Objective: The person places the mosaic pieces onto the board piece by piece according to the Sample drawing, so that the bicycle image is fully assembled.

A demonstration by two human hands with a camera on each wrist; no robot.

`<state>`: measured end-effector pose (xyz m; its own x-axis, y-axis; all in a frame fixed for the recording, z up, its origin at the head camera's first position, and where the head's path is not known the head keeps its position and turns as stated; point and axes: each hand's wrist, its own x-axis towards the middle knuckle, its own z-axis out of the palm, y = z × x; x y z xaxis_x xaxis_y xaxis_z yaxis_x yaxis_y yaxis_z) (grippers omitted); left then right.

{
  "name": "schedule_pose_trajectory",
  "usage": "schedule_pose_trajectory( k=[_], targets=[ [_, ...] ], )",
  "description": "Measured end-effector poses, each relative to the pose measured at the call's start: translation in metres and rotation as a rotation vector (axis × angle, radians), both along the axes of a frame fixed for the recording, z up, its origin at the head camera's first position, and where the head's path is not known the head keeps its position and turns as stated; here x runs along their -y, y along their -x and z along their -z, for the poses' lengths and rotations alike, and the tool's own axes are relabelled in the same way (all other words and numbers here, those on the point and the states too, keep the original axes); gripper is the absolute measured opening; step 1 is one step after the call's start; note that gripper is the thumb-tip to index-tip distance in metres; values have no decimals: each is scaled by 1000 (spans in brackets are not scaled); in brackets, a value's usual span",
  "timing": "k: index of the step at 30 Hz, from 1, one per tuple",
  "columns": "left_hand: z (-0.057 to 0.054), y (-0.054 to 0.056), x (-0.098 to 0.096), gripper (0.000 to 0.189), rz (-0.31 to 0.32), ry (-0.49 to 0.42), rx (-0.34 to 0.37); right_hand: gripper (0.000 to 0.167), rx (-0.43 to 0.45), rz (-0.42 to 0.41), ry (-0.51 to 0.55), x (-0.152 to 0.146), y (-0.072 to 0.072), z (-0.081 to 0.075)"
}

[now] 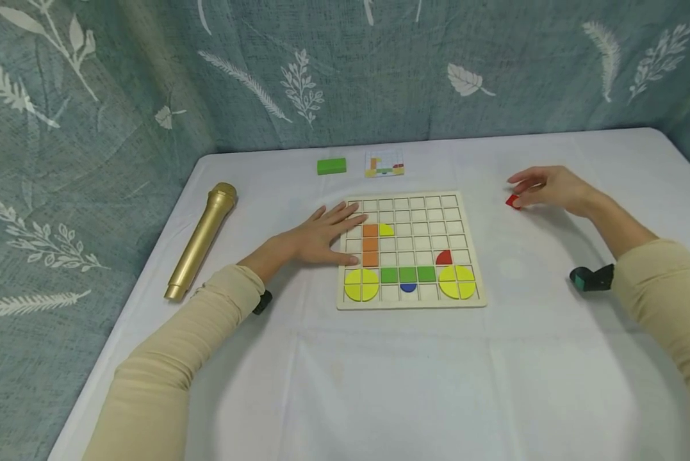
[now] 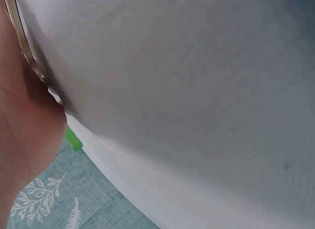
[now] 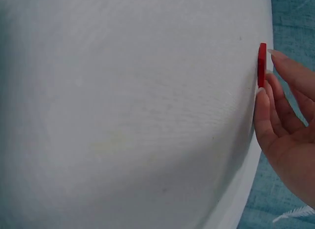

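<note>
My left hand [image 1: 324, 237] rests with spread fingers on the left edge of a wooden grid board [image 1: 405, 299]. On the board lie orange squares [image 1: 370, 245], a yellow quarter-circle [image 1: 386, 230], green squares [image 1: 407, 274], a red quarter-circle [image 1: 444, 258], a small blue piece [image 1: 408, 287] and two yellow circles [image 1: 362, 285] made of quarters. To the right of the board, my right hand [image 1: 552, 187] pinches a small red piece [image 3: 262, 65] between thumb and fingers, at the tabletop. The left wrist view shows mostly the palm side [image 2: 29, 125] and white cloth.
Behind the board are a green block [image 1: 331, 166] and a small pattern card [image 1: 384, 164] with a coloured design. A gold microphone [image 1: 202, 240] lies at the left of the white-covered table [image 1: 391, 384]. A patterned teal curtain [image 1: 379, 70] hangs behind.
</note>
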<state>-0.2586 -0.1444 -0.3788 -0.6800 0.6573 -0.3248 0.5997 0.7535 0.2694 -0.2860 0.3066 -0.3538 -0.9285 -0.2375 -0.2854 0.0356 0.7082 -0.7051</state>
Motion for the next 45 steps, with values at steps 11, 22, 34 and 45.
schedule_pose_trajectory(
  k=[11,22,34,45],
  targets=[
    [0,1,0,93,14,-15,-11,50,-39,-24,-66,3,0,-1],
    [-2,0,0,93,18,0,-10,47,-13,40,-62,6,-8,-3],
    [-2,-1,2,95,34,3,-10,40,25,-43,-13,26,-24,-7],
    [0,0,3,95,42,3,-17,32,126,-164,57,54,-48,-7]
  ],
)
